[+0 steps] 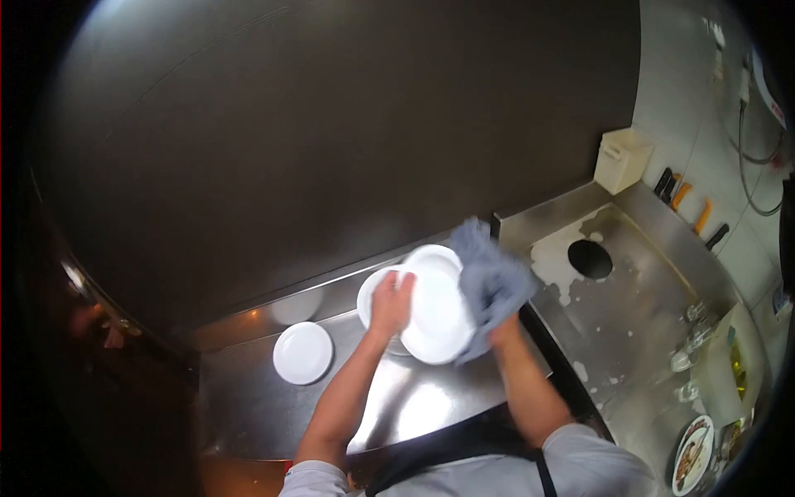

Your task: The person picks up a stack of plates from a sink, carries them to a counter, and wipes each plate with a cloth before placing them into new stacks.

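Note:
A white plate (439, 311) is tilted up over the steel counter, gripped at its left edge by my left hand (391, 306), thumb on the near face. My right hand (503, 330) is closed on a blue-grey cloth (490, 277), which is bunched over the plate's right rim; most of the fingers are hidden by it. Behind my left hand shows part of a second white plate (367, 291), overlapped by the first. To the left, another white plate (303, 354) lies on the counter (240, 406).
At right is a wet steel sink top with a round drain hole (590, 259). Several knives (681, 196) line the wall near a cream container (623, 160). Glasses (686, 358), a bin (729, 369) and a plate with food scraps (694, 455) stand lower right. A dark panel (348, 132) rises behind the counter.

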`<state>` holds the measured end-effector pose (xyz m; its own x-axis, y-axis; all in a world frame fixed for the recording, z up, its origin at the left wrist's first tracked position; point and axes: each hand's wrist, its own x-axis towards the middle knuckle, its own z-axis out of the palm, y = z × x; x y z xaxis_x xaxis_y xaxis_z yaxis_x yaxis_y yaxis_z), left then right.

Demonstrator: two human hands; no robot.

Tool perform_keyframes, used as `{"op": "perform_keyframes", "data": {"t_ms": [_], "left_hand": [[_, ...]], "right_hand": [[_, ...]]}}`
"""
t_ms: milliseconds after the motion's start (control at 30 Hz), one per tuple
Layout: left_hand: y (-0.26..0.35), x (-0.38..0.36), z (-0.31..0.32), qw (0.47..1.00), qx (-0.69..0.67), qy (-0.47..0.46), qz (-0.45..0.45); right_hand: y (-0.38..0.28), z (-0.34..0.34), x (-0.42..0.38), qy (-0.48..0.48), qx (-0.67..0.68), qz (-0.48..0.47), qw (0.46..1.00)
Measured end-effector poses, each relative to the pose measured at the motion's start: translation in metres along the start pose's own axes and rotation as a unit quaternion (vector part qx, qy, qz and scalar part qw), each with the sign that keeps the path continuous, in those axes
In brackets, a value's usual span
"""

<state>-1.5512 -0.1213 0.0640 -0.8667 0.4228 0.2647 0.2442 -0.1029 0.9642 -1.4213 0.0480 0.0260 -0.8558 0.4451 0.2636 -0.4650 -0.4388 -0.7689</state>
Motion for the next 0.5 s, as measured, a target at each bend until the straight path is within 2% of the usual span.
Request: {"op": "perform_keyframes", "data": {"t_ms": [33,67,100,133,200,267,367,400,433,500], "left_hand": [[-0.005,-0.010,0.004,0.998,0.029,-0.053,-0.007],[0.016,-0.027,0.018,0.996,0.029,-0.087,0.003],[0.036,-0.038,0.030,0.996,-0.001,-0.089,-0.009],[0.047,-0.042,0.039,0.995,-0.033,-0.089,-0.021],[0.038,-0.027,0.042,0.992,-0.121,0.041,0.022],[0.036,-0.010,0.017,0.979,-0.082,0.177,0.055],[0.037,-0.009,-0.022,0.936,0.017,0.333,0.112],[0.045,-0.020,-0.021,0.918,0.101,0.363,0.121],[0.047,-0.034,-0.019,0.926,0.096,0.335,0.147],[0.063,-0.049,-0.023,0.938,0.063,0.279,0.197]], "right_hand": [[0.008,-0.034,0.022,-0.003,0.043,0.076,0.996],[0.021,-0.043,0.023,0.002,0.069,0.112,0.991],[0.033,-0.052,0.023,0.010,0.095,0.148,0.984],[0.048,-0.042,0.006,0.016,0.101,0.112,0.988],[0.073,-0.018,-0.024,0.014,0.101,0.037,0.994],[0.079,0.004,-0.022,-0.011,0.104,-0.040,0.994],[0.003,0.074,-0.036,0.103,-0.126,0.010,0.987],[0.008,0.071,-0.008,0.112,-0.148,-0.009,0.983],[-0.002,0.086,0.016,0.184,-0.101,-0.015,0.978],[-0.024,0.077,0.045,0.086,-0.103,-0.081,0.988]]}}
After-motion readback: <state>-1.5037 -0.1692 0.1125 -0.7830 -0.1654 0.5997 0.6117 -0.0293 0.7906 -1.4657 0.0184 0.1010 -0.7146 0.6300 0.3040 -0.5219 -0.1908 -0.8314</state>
